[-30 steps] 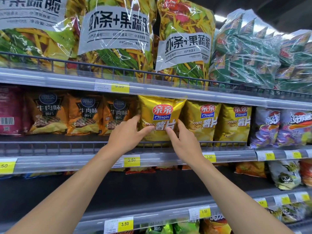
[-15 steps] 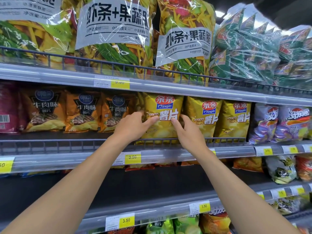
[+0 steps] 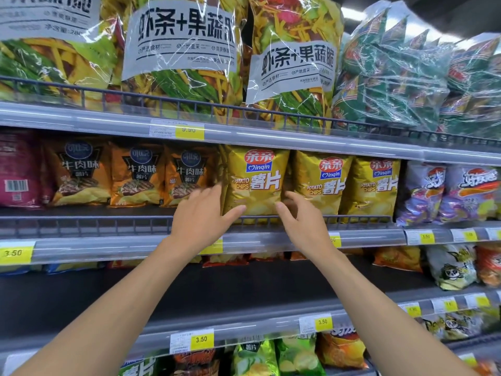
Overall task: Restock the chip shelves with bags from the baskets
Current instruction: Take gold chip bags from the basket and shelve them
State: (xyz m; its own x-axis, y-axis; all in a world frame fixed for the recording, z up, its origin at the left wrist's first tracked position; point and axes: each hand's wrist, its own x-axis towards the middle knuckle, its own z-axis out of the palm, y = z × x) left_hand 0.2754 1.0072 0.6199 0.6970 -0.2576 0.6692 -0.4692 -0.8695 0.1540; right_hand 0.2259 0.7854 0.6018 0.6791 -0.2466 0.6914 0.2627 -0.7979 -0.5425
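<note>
while the shiny yellow foil potato-chip bag [image 3: 256, 183] stands upright behind the grey wire rail [image 3: 81, 226] of the middle shelf [image 3: 108, 246], the left hand [image 3: 200, 223] sits at its 7 o'clock, fingers spread and straight, thumb at the bag's lower edge. the right hand [image 3: 301, 223] at 5 o'clock is loosely curled, holding nothing; contact unclear.
</note>
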